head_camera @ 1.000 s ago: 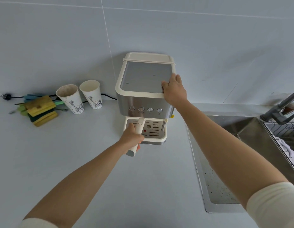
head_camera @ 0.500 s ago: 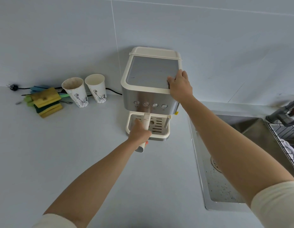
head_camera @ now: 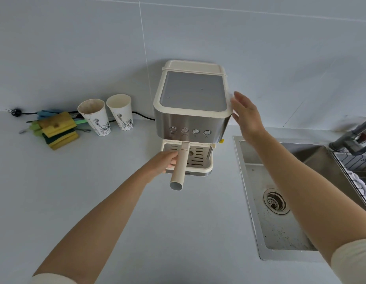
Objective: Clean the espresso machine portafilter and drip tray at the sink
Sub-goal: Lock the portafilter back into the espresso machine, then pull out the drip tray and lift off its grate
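Head view of a counter with a sink set into its right side. An espresso machine stands against the far wall, just left of the sink. The portafilter handle projects toward the viewer from beneath the machine's front, passing over the slotted drip tray, which sits in the machine's base. The left hand lies against the left side of this handle; whether its fingers wrap beneath cannot be told. The right hand is held with fingers straight and spread, holding nothing, just beside the machine's upper right corner. Two paper cups stand left of the machine, beside a stack of sponges near the wall. A faucet and a wire rack occupy the sink's right edge.
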`<act>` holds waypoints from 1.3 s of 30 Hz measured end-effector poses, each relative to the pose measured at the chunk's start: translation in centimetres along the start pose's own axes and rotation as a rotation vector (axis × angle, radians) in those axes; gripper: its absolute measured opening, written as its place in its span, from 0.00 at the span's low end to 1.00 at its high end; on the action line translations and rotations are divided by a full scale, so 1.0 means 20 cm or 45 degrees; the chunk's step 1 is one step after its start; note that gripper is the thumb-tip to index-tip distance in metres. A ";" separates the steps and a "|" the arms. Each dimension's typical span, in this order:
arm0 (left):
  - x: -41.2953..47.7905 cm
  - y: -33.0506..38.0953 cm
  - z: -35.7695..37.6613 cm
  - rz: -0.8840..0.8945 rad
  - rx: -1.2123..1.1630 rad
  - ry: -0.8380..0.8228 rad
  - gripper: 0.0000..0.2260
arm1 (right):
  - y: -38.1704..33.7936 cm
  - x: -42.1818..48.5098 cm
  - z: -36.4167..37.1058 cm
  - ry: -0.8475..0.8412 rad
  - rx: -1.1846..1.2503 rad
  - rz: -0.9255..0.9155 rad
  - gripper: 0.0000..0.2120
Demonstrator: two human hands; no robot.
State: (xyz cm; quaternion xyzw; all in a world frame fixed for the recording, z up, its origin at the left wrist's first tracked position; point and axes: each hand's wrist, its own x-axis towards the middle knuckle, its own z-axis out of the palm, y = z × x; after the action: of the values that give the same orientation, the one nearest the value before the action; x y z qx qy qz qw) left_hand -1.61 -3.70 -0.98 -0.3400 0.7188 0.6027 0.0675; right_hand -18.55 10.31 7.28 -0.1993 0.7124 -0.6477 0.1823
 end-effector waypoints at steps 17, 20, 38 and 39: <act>0.31 -0.33 -0.18 0.050 0.611 0.125 0.46 | 0.68 -0.19 0.05 -0.342 -0.908 0.447 0.39; 0.36 -0.31 -0.15 0.127 0.559 0.096 0.42 | 0.71 -0.17 0.09 -0.348 -0.919 0.441 0.40; 0.46 -0.34 -0.08 0.228 0.471 0.132 0.38 | 0.92 -0.04 0.20 -0.259 -0.914 0.409 0.42; 0.45 -0.33 -0.08 0.236 0.468 0.138 0.38 | 0.92 -0.04 0.20 -0.257 -0.902 0.402 0.42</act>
State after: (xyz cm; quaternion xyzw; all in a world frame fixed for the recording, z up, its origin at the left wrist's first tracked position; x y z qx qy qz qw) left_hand -4.12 -9.16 -10.58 -0.2864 0.8474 0.4458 0.0338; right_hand -16.62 8.82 -11.32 -0.2007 0.8920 -0.3032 0.2687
